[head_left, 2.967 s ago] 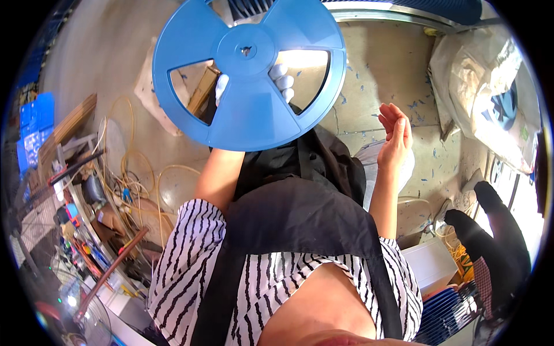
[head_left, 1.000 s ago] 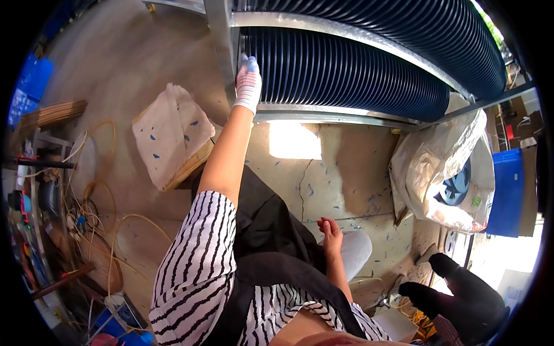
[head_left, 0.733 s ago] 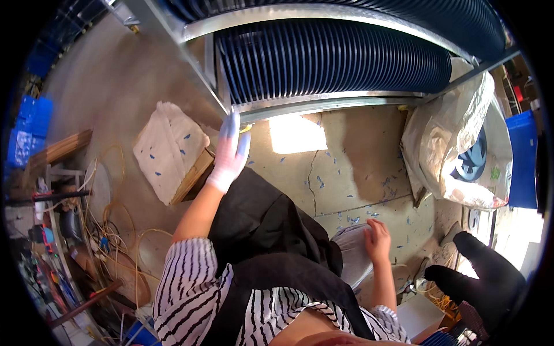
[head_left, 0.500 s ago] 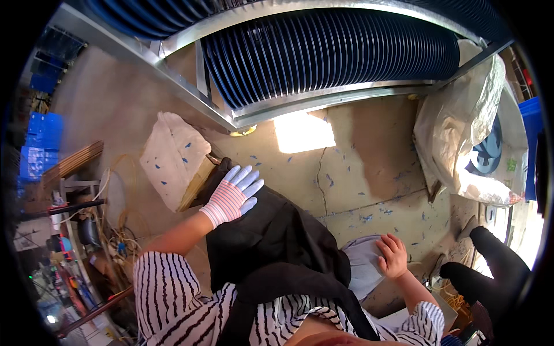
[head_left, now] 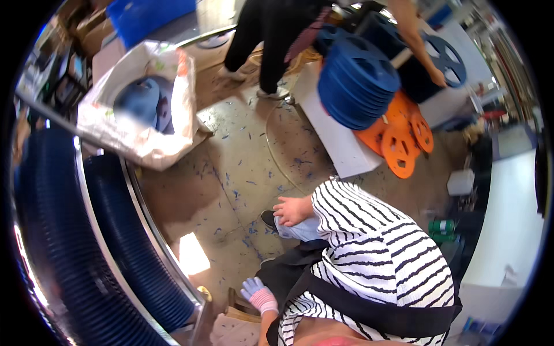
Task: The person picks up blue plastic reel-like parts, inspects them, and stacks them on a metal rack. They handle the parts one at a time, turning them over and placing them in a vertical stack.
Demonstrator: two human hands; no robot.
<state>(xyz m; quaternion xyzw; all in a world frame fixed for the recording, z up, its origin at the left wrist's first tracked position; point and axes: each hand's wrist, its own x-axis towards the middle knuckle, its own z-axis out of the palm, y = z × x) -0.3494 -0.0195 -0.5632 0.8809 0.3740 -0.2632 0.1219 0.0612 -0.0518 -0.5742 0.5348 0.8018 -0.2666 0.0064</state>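
My left hand (head_left: 259, 295), in a striped glove with pale blue fingertips, lies at the edge of the black apron (head_left: 287, 271) over my leg. Its fingers are spread and hold nothing. Bare, my right hand (head_left: 293, 211) rests on my grey trouser knee (head_left: 297, 229), its fingers loosely apart with nothing in them. Beside my left hand is a padded low seat or block (head_left: 234, 330), partly cut off by the lower edge of the picture.
A metal rack of dark blue ribbed discs (head_left: 135, 236) stands at left. A pale sack (head_left: 173, 144) holds blue round parts. Ahead, a co-worker (head_left: 271, 46) reaches toward blue reels. Stacked blue reels (head_left: 355, 86) and orange reel flanges (head_left: 398, 144) occupy a white surface (head_left: 334, 144). Blue scraps litter the floor (head_left: 231, 184).
My view has swung to the right, moving the rack and sack to the left side. The co-worker's body, blue reels and orange flanges have come into view. Both hands stay on my legs.
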